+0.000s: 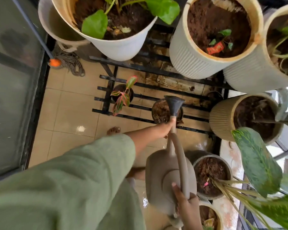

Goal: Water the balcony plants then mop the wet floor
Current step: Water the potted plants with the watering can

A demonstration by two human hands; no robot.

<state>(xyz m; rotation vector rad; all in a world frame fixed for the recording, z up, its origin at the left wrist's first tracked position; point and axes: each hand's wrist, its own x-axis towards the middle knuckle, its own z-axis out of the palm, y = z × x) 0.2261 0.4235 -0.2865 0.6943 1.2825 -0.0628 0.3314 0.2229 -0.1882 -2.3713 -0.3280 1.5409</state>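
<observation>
Left arm stretched forward, the left grip (169, 128) curls round the can (163, 180) spout. The right grip (185, 202) holds its handle. The can tilts over a small pot (159, 112) on the rack (108, 97).

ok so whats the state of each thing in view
small pot, soil wet and glistening
watering can, tipped forward, rose over the small pot
left hand, holds the watering can by its spout
right hand, grips the watering can's handle
floor, wet in patches
mop, head resting on the floor, unheld
</observation>
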